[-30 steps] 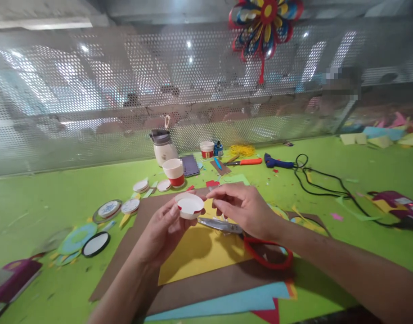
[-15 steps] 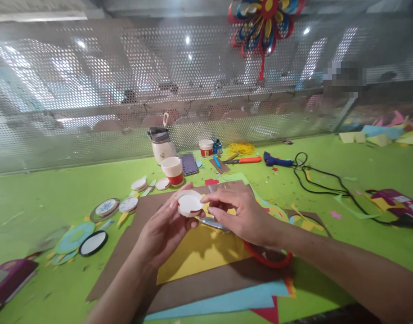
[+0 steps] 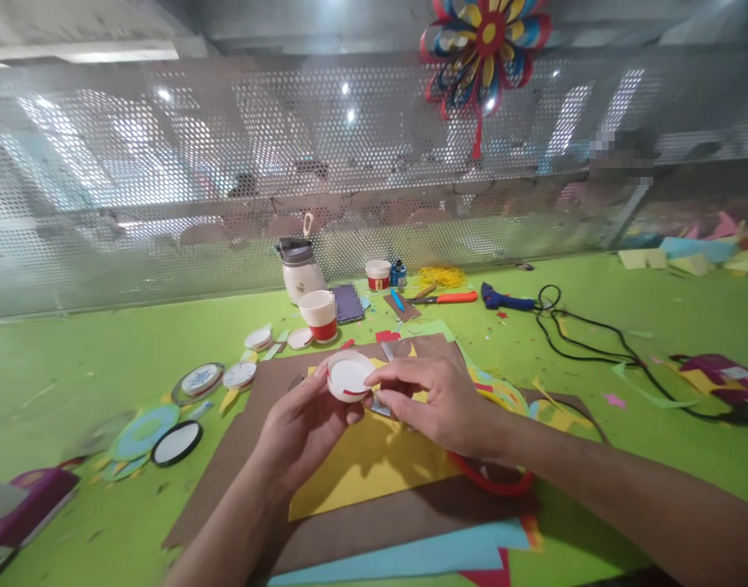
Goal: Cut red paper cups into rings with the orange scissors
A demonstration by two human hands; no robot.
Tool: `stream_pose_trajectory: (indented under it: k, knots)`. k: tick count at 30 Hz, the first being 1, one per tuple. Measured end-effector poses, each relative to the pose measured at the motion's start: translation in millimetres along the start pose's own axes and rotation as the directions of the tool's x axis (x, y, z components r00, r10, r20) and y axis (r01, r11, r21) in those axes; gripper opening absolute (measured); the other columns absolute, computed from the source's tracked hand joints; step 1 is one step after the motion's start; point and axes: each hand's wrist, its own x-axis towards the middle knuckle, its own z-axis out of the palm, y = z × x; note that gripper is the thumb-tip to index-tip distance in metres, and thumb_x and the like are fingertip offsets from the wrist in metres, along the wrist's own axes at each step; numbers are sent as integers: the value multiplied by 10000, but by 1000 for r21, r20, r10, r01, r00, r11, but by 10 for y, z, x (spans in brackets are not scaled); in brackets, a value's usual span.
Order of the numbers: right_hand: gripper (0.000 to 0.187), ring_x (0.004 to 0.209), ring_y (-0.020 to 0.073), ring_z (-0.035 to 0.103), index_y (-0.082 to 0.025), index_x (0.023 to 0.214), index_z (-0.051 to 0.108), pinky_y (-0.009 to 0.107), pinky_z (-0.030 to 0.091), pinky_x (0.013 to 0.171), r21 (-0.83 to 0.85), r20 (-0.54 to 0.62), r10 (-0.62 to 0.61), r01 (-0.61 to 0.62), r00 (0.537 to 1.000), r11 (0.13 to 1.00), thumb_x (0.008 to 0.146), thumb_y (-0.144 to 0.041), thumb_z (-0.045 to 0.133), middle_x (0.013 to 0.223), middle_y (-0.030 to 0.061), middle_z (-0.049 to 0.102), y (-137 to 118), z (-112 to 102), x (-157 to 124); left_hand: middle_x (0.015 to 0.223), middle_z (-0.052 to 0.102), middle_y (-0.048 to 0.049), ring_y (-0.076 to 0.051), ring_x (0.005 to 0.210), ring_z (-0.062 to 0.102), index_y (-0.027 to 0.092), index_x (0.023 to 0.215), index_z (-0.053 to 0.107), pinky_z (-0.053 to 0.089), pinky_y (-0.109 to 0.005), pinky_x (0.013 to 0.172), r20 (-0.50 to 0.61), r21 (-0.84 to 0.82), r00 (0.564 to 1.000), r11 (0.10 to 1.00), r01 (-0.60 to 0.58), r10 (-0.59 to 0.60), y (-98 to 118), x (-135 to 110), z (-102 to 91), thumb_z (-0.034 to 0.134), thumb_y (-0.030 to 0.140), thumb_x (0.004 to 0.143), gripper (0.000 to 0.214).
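Note:
My left hand (image 3: pixel 316 428) holds a short, cut-off paper cup base (image 3: pixel 351 377), its white inside facing me and a strip of red along its lower edge. At the right side of its rim, the bent fingers and thumb of my right hand (image 3: pixel 438 399) pinch the edge. Below both hands lie a yellow paper sheet (image 3: pixel 349 473) and brown cardboard (image 3: pixel 325 542). A pair of scissors with a red handle (image 3: pixel 496 484) rests under my right hand, which partly hides it. Beyond stands a white and red paper cup (image 3: pixel 319 314).
Discs and a black-rimmed lid (image 3: pixel 177 443) lie at left. Behind are a bottle (image 3: pixel 301 275), a phone (image 3: pixel 347 303), a cutter with an orange handle (image 3: pixel 457 298) and a blue glue gun (image 3: pixel 507 299) with a black cord. Blue paper (image 3: pixel 404 558) lies in front, against a perforated screen behind.
The cup base has tilted a little in my left hand, and my right fingers stay at its rim. The whole view has shifted slightly.

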Motion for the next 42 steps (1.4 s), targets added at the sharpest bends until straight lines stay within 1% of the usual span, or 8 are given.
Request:
stream_pose_trajectory:
  k: [4,8,14,20,24,33,38,42]
  knots:
    - [212,699,141,600,-118,988,723,265,500,631,1,-38,-15,15,999,1000,877,-169,549,831,60,718,-26,-22,8,928,730,-91,-177,757,659,114,1078,739,545,-251,654,18,-14,1000,1000,1,-1,0,-17,-7,627,318,891,298]
    - [195,632,129,571,-136,974,723,257,495,585,-20,-84,-15,14,996,1000,874,-157,558,772,36,691,-11,-35,20,933,732,-100,-178,741,663,104,1100,731,544,-243,628,5,-13,1000,1000,15,-15,0,-17,9,635,333,884,329]
    - [179,669,139,570,-154,949,727,256,472,578,-67,-132,18,-27,991,997,852,-119,580,783,34,679,54,-51,49,935,712,-85,-170,756,661,114,1095,730,546,-231,609,-47,19,999,1000,-13,14,8,-30,68,645,244,875,269]
    - [179,727,153,582,-152,929,731,270,472,618,-90,-111,57,-67,992,994,856,-123,571,813,46,675,69,-68,68,1032,718,-92,-207,833,702,145,1169,684,570,-245,635,-76,68,996,997,-39,44,-1,-42,77,662,173,851,321]
    - [182,726,152,581,-144,940,728,274,474,628,-90,-97,76,-85,992,992,846,-127,573,820,46,664,51,-63,61,1015,753,-96,-252,859,741,161,1155,688,597,-256,652,-76,78,995,995,-54,60,-2,-26,58,677,156,840,315]
    - [211,658,140,542,-96,960,729,267,447,580,-44,-98,107,-112,989,993,850,-163,562,777,50,648,52,-37,55,1114,739,-52,-202,863,741,212,1191,678,627,-294,731,-127,51,988,995,-86,92,2,-10,83,594,86,887,339]
    - [263,508,100,439,-88,1032,723,228,357,461,5,-49,153,-152,987,988,858,-189,554,613,-24,548,67,-26,40,1145,719,-66,-241,918,726,190,1170,679,626,-341,760,-132,84,987,993,-80,91,-8,8,94,593,94,884,314]
    - [271,484,90,385,-105,1032,738,218,305,432,37,-5,187,-187,982,982,848,-203,566,568,-48,491,56,-11,46,1101,734,-93,-225,900,718,162,1185,669,620,-359,782,-128,76,990,996,-56,66,-20,0,108,584,107,895,307]
